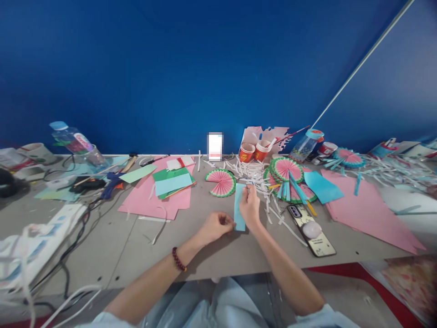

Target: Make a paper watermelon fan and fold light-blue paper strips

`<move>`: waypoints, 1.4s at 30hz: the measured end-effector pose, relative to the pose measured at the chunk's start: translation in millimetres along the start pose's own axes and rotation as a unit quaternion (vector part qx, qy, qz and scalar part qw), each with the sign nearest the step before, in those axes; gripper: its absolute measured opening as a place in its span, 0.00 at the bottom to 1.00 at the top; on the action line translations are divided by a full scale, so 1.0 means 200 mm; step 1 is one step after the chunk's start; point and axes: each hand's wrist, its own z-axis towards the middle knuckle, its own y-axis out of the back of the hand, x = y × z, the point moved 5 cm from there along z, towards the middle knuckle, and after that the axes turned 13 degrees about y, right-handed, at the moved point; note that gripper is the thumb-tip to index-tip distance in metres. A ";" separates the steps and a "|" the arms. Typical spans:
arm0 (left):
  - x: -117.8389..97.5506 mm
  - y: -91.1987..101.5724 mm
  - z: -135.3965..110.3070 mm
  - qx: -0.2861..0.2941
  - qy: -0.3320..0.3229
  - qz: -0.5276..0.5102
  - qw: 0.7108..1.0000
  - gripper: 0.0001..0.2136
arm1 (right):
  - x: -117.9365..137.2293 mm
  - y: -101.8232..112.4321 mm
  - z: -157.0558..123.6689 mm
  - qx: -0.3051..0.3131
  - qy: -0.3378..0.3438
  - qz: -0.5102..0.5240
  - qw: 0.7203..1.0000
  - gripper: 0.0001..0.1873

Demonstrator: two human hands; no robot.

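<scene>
A narrow light-blue paper strip (239, 200) lies lengthwise on the grey table (170, 246) in front of me. My left hand (215, 226), with a red bead bracelet on the wrist, is curled and pinches the strip's near end. My right hand (249, 206) is closed on the strip's right edge, fingers pressed on it near the middle. Just beyond the strip lies a pink-and-green pleated paper fan (221, 182), and white paper trimmings (254, 175) are scattered to the right of it.
Pink sheets (150, 205) with green and blue paper on top lie left; a glue gun (111, 184), cables and a bottle (73, 141) far left. Right: more fans (287, 169), a blue sheet (322, 187), a phone (312, 228), a large pink sheet (368, 212), paper cups (254, 151).
</scene>
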 end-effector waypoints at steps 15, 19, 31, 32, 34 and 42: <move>-0.08 0.01 -0.06 -0.031 -0.107 0.028 0.993 0.15 | -0.06 0.04 0.04 -0.053 -0.041 0.044 0.997 0.15; -0.08 0.04 -0.02 -0.028 -0.094 -0.083 0.992 0.17 | -0.02 0.00 0.00 -0.032 -0.054 0.090 0.994 0.15; -0.10 0.30 0.02 -0.134 -0.077 -0.145 0.977 0.15 | -0.02 -0.02 0.07 0.107 -0.142 0.464 0.868 0.17; -0.11 0.31 0.02 -0.128 -0.077 -0.126 0.981 0.15 | -0.03 -0.02 0.07 0.131 -0.155 0.474 0.857 0.18; -0.14 0.32 0.00 -0.107 -0.066 -0.087 0.988 0.14 | -0.04 -0.03 0.07 0.175 -0.172 0.475 0.845 0.20; -0.25 0.40 -0.11 -0.116 -0.048 -0.071 0.990 0.15 | -0.07 -0.03 0.06 0.240 -0.149 0.450 0.847 0.17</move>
